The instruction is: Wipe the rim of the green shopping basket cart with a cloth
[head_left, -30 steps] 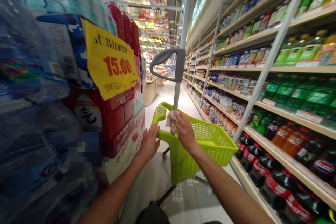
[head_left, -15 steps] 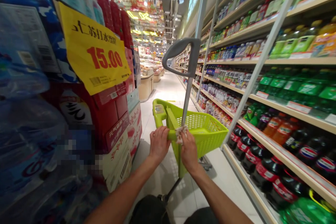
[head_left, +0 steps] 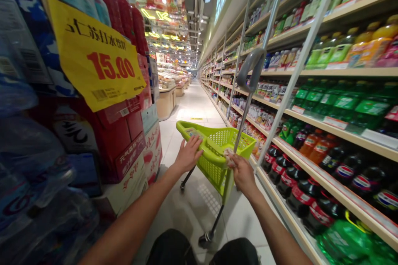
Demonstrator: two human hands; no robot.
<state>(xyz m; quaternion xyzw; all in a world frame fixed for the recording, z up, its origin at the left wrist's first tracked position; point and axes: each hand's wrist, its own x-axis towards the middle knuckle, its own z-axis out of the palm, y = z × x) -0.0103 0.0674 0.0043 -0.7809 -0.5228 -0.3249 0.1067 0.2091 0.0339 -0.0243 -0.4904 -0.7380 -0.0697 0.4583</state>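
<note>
In front of my knees stands a small lime-green shopping cart (head_left: 214, 169) with a perforated basket and thin dark legs on casters. My left hand (head_left: 188, 156) lies against the cart's near left rim, its fingers stretched out and holding nothing. A crumpled whitish cloth or tissue (head_left: 229, 158) is pinched in my right hand (head_left: 244, 174), touching the rim at the near right corner. Close by that hand rises a grey metal pole (head_left: 243, 122) with a grey loop handle (head_left: 250, 70), fixed to the cart.
Tall shelves of drink bottles (head_left: 348, 103) line the right side. On the left, stacked drink cartons (head_left: 102, 132) carry a yellow price sign (head_left: 99, 62), with wrapped water bottles (head_left: 34, 190) nearer me. A tiled aisle (head_left: 194, 99) runs ahead past display counters (head_left: 166, 101).
The cart has swung round, its pole now leaning further right. My left hand has loosened from a curled grip to flat fingers. My right hand, still pinching the cloth, has moved right.
</note>
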